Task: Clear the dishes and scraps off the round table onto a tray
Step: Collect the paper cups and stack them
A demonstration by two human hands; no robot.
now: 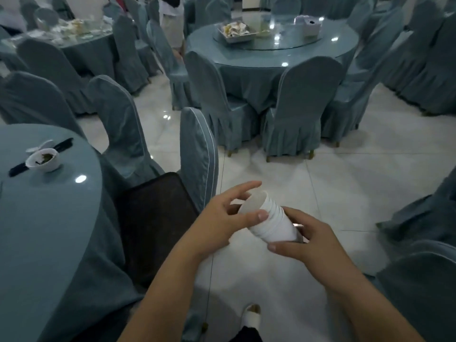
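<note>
Presently both hands are on a stack of white cups [270,224], held tilted over the floor, well to the right of the near round table [37,218], open mouth aimed up and back toward that table.

Right hand [306,240] grips the base end, with the thumb along the near side and the fingers curled round the far side.

Left hand [219,218] is at the mouth end. The thumb presses flat on the top cup's wall and the index finger stretches past the rim. The remaining fingers are partly hidden behind the stack, so this is probably a pinch rather than a full wrap.

Dark tray [153,225] sits low, just beside the table's right edge, between table and cups, below a covered chair back [197,154].

On the table, toward its far edge, is a white bowl [45,160] with brownish scraps. Black chopsticks [64,145] touch it, and a white spoon [43,145] lies just behind.
</note>
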